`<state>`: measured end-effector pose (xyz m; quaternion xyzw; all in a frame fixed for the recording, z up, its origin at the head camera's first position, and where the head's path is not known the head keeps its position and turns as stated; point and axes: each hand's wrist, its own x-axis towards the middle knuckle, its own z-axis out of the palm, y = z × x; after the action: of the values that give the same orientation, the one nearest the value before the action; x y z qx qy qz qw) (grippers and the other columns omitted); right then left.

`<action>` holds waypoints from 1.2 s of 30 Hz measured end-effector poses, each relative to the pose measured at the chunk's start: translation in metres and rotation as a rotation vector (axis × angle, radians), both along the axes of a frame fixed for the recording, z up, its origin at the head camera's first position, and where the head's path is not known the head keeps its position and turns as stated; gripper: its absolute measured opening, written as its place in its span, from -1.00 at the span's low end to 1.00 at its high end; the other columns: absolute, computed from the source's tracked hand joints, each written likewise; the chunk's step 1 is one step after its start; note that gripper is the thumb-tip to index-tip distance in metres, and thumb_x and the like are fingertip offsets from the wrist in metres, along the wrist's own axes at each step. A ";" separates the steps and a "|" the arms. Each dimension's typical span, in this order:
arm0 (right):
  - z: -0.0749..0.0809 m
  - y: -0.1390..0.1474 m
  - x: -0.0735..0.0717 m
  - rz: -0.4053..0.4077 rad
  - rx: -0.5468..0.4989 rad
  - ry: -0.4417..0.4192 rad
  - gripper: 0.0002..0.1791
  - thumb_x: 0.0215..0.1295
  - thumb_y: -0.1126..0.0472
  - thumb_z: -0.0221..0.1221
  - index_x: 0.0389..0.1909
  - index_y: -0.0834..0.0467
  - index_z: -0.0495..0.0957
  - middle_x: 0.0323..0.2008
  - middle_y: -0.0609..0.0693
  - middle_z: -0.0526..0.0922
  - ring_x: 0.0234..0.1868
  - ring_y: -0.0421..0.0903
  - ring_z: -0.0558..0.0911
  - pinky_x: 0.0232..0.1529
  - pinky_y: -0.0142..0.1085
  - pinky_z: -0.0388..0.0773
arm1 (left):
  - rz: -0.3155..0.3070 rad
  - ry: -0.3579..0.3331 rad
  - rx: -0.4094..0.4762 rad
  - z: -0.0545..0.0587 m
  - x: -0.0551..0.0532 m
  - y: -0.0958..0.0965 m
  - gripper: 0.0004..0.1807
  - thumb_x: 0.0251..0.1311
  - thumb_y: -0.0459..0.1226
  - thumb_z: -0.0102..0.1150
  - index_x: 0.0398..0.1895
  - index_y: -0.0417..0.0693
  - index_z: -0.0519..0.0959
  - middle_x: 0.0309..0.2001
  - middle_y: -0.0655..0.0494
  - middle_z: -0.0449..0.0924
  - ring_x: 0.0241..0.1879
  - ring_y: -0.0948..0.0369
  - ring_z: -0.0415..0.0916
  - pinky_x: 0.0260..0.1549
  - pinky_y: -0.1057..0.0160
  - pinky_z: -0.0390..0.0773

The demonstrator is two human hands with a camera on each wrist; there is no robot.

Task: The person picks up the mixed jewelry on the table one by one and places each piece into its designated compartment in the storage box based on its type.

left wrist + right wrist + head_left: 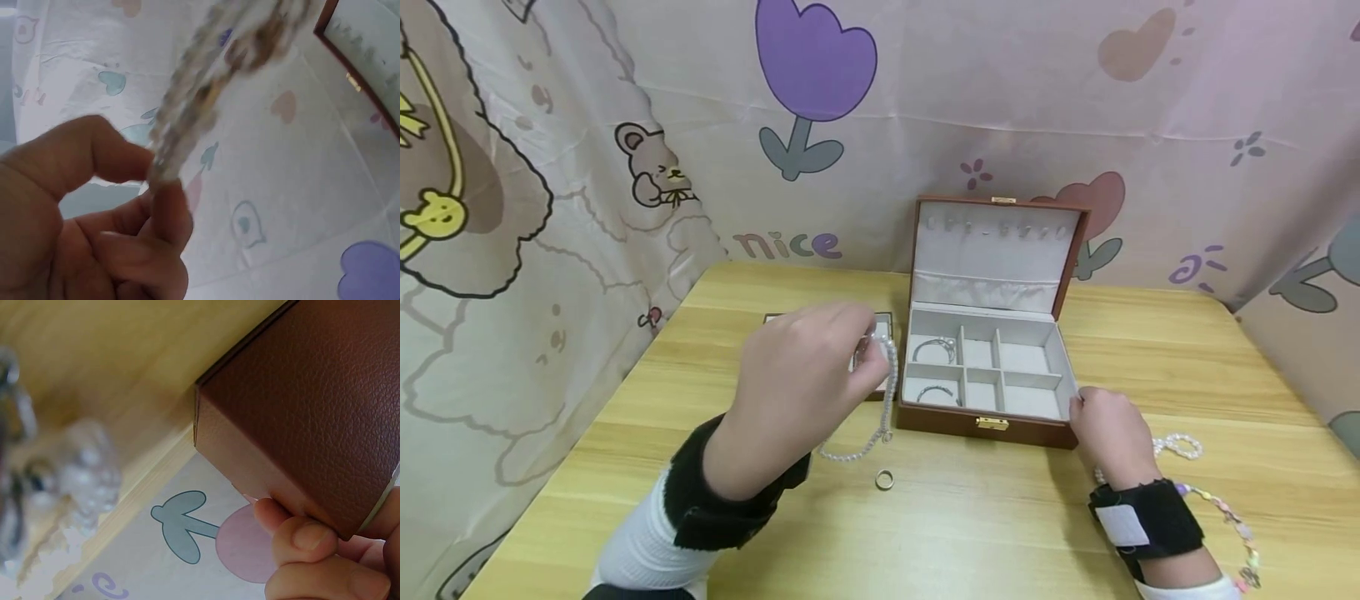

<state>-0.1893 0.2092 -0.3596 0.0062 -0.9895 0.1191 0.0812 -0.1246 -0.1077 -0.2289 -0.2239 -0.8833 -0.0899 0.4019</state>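
Head view, centre: your left hand (805, 375) pinches the strand (891, 396), hanging lengthwise, left of the box (947, 422); your right hand (1112, 432) grips its lower-right corner.

brown box (951, 421), white strand (891, 383), yellow wood-grained table (985, 525)

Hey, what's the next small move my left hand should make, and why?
Probably carry the pale beaded strand in your left hand over the open brown leather-look jewelry box and lower it into the bare rear-right compartment: your fingers pinch the strand, silver-coloured round bracelets occupy both left compartments, and your right hand grips the box's front-right corner, likely steadying it.
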 end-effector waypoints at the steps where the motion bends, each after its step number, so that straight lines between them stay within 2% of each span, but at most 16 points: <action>1: 0.000 0.000 0.000 -0.005 -0.002 -0.003 -0.73 0.22 0.32 -0.03 -0.49 0.39 0.56 -0.70 0.07 0.50 -0.67 -0.08 0.42 -0.68 -0.25 0.33 | -0.017 0.010 0.010 0.001 -0.003 0.003 -0.94 -0.09 -0.35 0.02 -0.56 -0.05 0.50 -0.70 0.22 0.31 -0.73 0.30 0.12 -0.80 0.44 0.00; 4: 0.000 0.001 0.000 -0.010 -0.003 -0.007 -0.73 0.22 0.32 -0.03 -0.48 0.40 0.57 -0.71 0.06 0.50 -0.67 -0.09 0.41 -0.68 -0.26 0.33 | -0.076 0.002 0.050 0.004 -0.011 0.011 -0.94 -0.01 -0.36 0.01 -0.46 -0.13 0.49 -0.62 0.17 0.39 -0.66 0.28 0.19 -0.76 0.43 0.11; 6: 0.000 0.001 -0.001 -0.011 -0.002 0.001 -0.73 0.22 0.32 -0.03 -0.48 0.40 0.57 -0.70 0.06 0.50 -0.66 -0.08 0.41 -0.68 -0.25 0.33 | -0.122 -0.065 0.090 0.005 -0.017 0.015 -0.93 0.08 -0.36 -0.04 -0.39 -0.17 0.44 -0.64 0.15 0.34 -0.68 0.28 0.16 -0.75 0.43 0.10; 9: 0.000 0.003 -0.002 -0.008 0.000 0.017 -0.73 0.22 0.31 -0.04 -0.50 0.39 0.56 -0.70 0.08 0.51 -0.66 -0.07 0.41 -0.68 -0.23 0.33 | -0.193 -0.251 0.168 0.011 -0.028 0.022 -0.91 0.23 -0.33 -0.13 -0.28 -0.18 0.35 -0.66 0.15 0.25 -0.71 0.28 0.13 -0.74 0.42 0.09; 12: -0.001 0.003 -0.003 -0.008 0.001 0.026 -0.73 0.21 0.31 -0.04 -0.51 0.38 0.56 -0.69 0.09 0.52 -0.66 -0.06 0.42 -0.68 -0.20 0.34 | -0.277 -0.461 0.237 0.019 -0.044 0.030 -0.87 0.34 -0.28 -0.21 -0.16 -0.15 0.29 -0.58 0.11 0.31 -0.64 0.26 0.25 -0.68 0.40 0.25; 15: -0.001 0.004 -0.003 -0.014 -0.005 0.023 -0.73 0.21 0.32 -0.04 -0.53 0.37 0.56 -0.68 0.10 0.53 -0.66 -0.06 0.43 -0.68 -0.19 0.35 | -0.354 -0.588 0.270 0.025 -0.062 0.040 -0.85 0.38 -0.26 -0.23 -0.09 -0.12 0.27 -0.46 0.06 0.39 -0.51 0.20 0.36 -0.55 0.34 0.38; 18: -0.001 0.004 -0.003 -0.019 -0.009 0.028 -0.73 0.21 0.31 -0.05 -0.55 0.35 0.55 -0.68 0.10 0.53 -0.66 -0.06 0.43 -0.68 -0.18 0.34 | -0.401 -0.606 0.259 0.027 -0.080 0.051 -0.82 0.37 -0.27 -0.20 -0.06 -0.13 0.31 -0.40 0.05 0.44 -0.49 0.21 0.39 -0.51 0.35 0.42; 22: -0.001 0.003 -0.003 -0.030 -0.013 0.020 -0.72 0.22 0.31 -0.05 -0.54 0.35 0.56 -0.68 0.08 0.51 -0.65 -0.07 0.42 -0.68 -0.22 0.34 | -0.429 -0.619 0.237 0.030 -0.106 0.063 -0.80 0.35 -0.27 -0.14 -0.05 -0.13 0.38 -0.38 0.05 0.50 -0.52 0.21 0.43 -0.50 0.37 0.45; 28: -0.002 -0.001 -0.003 -0.042 -0.019 0.007 -0.73 0.22 0.31 -0.04 -0.51 0.36 0.57 -0.66 0.09 0.53 -0.64 -0.08 0.43 -0.67 -0.23 0.36 | -0.476 -0.650 0.226 0.031 -0.152 0.075 -0.79 0.33 -0.24 -0.10 -0.05 -0.11 0.40 -0.37 0.08 0.49 -0.50 0.22 0.41 -0.44 0.37 0.43; 32: -0.004 -0.002 -0.003 -0.038 -0.019 0.033 -0.73 0.21 0.31 -0.03 -0.56 0.34 0.56 -0.66 0.11 0.54 -0.64 -0.06 0.46 -0.67 -0.18 0.38 | -0.462 -0.694 0.244 0.028 -0.182 0.079 -0.78 0.31 -0.23 -0.06 -0.03 -0.10 0.36 -0.28 0.07 0.50 -0.45 0.21 0.43 -0.38 0.35 0.47; 36: -0.004 -0.001 -0.003 -0.043 -0.020 0.047 -0.74 0.20 0.31 -0.02 -0.59 0.32 0.54 -0.66 0.12 0.54 -0.65 -0.06 0.47 -0.68 -0.16 0.39 | -0.416 -0.725 0.252 0.021 -0.207 0.083 -0.76 0.29 -0.24 -0.02 -0.03 -0.13 0.36 -0.21 0.04 0.51 -0.32 0.20 0.46 -0.28 0.31 0.49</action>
<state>-0.1924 0.2078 -0.3634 -0.0132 -0.9860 0.1269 0.1072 -0.3321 -0.0242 -0.2079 -0.3003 -0.8856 -0.3486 0.0631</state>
